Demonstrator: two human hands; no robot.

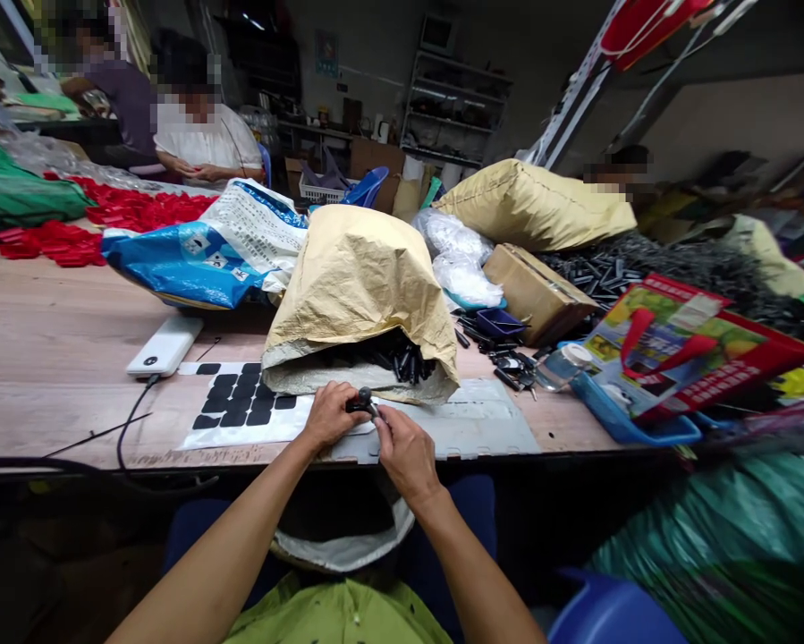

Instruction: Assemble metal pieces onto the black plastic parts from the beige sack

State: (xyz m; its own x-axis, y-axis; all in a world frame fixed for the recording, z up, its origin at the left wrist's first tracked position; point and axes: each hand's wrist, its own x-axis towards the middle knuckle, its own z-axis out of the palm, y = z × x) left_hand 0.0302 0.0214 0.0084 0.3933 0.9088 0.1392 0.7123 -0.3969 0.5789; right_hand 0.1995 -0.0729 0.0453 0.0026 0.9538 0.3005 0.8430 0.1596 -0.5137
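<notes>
At the table's front edge my left hand [334, 413] is closed round a small black part [357, 405] with a rounded knob. My right hand [405, 449] pinches a slim metal-coloured piece [373, 410] that meets the black part; its exact kind I cannot make out. Just beyond both hands lies a tan woven sack [365, 277], its mouth facing me, with many black pieces [408, 360] inside. Left of my left hand is a white sheet with black rounded-square stickers [246, 401]. An open sack [348, 547] sits in my lap below the hands.
A white power bank [165, 346] with a cable lies left. Behind are a blue-white sack [200, 246] and red parts [139, 207]. To the right are a cardboard box [539, 291], a jar [563, 365] and a blue tray [633, 427] holding a bag. Two people sit across.
</notes>
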